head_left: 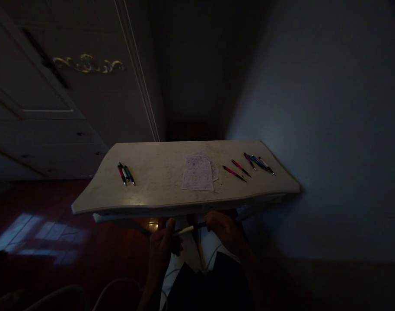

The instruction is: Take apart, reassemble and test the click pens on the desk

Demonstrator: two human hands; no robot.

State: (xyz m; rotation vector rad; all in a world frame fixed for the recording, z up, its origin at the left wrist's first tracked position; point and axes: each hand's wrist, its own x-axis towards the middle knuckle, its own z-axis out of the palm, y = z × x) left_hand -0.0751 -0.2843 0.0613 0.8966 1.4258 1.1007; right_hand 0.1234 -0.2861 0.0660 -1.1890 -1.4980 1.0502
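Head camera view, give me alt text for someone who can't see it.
A person's left hand and right hand hold a light-barrelled pen before a pale table. Papers lie near its middle, with a cluster of pens at left and more pens at right.

It is very dim here; pale light lies in patches on the floor (45, 237), the surface (158, 172) has faint glare near its front edge, and the far corner (191, 65) is almost black.

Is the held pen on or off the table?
Off: the left hand and right hand hold the pen short of the table's near edge.
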